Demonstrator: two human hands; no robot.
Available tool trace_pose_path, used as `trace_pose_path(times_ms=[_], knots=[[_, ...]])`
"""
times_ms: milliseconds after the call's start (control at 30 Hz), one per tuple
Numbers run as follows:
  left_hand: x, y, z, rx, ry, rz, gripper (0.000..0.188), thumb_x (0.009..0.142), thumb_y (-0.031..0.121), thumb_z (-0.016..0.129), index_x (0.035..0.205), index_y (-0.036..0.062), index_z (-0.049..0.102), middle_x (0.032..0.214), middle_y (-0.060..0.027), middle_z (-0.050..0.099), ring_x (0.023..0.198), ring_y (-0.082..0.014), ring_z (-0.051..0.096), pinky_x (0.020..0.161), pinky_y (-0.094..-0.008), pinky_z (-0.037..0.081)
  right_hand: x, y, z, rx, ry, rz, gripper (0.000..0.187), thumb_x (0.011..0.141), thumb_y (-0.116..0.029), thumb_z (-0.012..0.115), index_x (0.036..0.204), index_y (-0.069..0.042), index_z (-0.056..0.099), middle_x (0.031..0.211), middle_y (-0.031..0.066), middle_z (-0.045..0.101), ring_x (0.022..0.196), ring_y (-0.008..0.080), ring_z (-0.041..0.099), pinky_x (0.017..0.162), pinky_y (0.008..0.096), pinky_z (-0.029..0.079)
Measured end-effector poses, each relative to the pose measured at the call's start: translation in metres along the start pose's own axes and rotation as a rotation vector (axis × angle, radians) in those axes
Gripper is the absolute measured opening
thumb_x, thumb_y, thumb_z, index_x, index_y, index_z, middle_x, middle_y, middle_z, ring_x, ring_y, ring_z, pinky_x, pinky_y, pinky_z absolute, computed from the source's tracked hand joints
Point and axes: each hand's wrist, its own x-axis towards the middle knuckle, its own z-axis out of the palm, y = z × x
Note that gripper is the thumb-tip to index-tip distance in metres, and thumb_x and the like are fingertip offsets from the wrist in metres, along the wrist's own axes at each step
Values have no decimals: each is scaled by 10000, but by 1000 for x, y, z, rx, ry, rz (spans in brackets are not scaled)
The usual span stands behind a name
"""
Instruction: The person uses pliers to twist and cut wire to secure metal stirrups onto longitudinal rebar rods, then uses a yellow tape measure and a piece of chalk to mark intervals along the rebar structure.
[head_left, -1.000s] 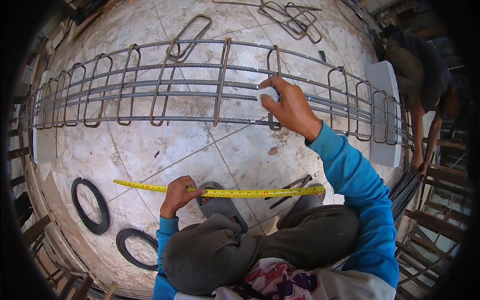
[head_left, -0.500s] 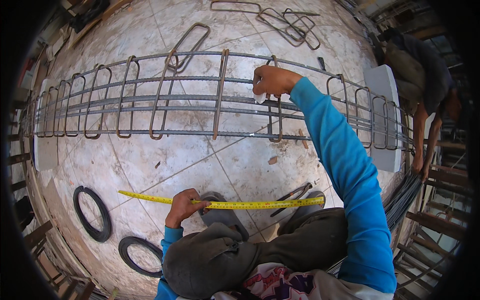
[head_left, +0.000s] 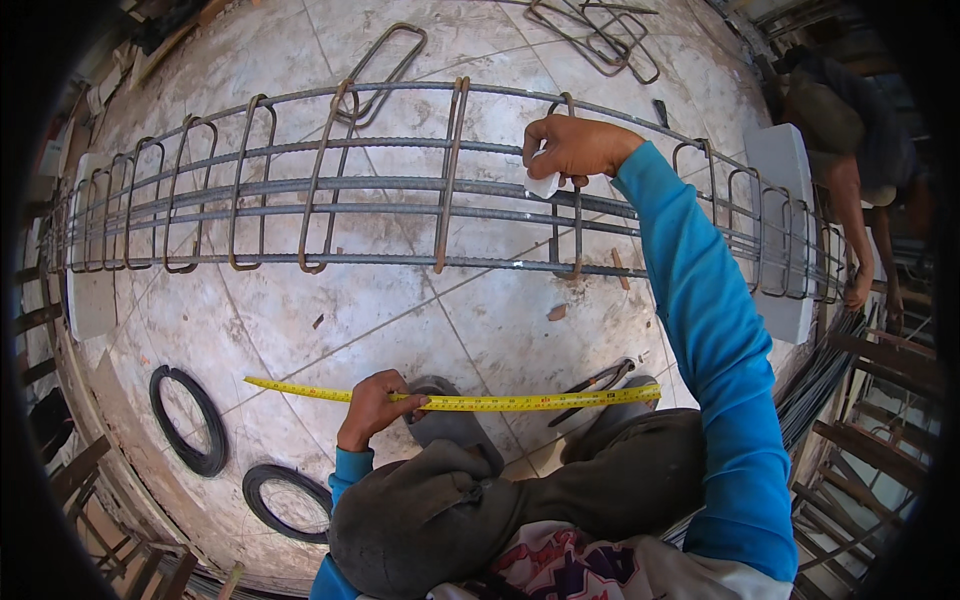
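My right hand [head_left: 575, 148] is closed on a white lump of chalk [head_left: 541, 183], held against the upper bars of a rebar cage [head_left: 390, 186]. Small white marks show on the bars beside that hand and on the nearest bar below it. Rusty rectangular stirrups [head_left: 318, 190] ring the long bars, some close together and some widely spaced. Between thumb and fingers, my left hand [head_left: 376, 408] pinches a yellow tape measure blade [head_left: 510, 403], which stretches out to both sides over my feet. The tape's case is not visible.
Pincers [head_left: 592, 388] lie near my right foot. Two coils of black wire [head_left: 190, 420] rest on the tiled floor at left. White blocks [head_left: 780, 235] support the cage ends. Loose stirrups [head_left: 600, 40] lie beyond it. Another person [head_left: 850, 195] bends over rods [head_left: 825, 365] at right.
The whole view has shifted slightly. My right hand, with the chalk, has turned a little at the bars, showing more of the white lump. My left hand keeps its pinch on the tape.
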Motion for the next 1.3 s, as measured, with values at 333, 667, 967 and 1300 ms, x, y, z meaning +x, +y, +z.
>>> trace_pose_path(times_ms=[333,667,967,1300], knots=[[-8,4,-13,2,21,23,317,738,303,838,697,45,658,679,-85,589,616,-259,575,576,-369,445,1,-8,41,-260,467,-173,271,784,-157,662,976,31,627,937,257,683,894,399,672,801,452,539],[-21,-12,-15,-230,212,36,303,760,121,789,633,21,533,653,-24,476,644,-131,423,600,-302,341,-86,38,1,116,338,-493,315,758,-228,694,995,-23,668,982,192,683,945,341,662,816,404,524],[-65,0,-66,-7,295,136,347,895,233,729,680,56,523,624,18,492,628,-72,406,590,-272,344,-128,81,14,245,374,-793,298,750,-219,711,981,-35,674,960,173,678,873,323,661,761,407,522],[-116,128,-60,-245,735,-180,145,898,136,700,868,39,597,801,-46,547,745,-136,470,761,-356,420,-102,114,-1,964,232,-701,267,867,-181,660,1079,-27,607,834,82,637,576,105,528,465,257,418]])
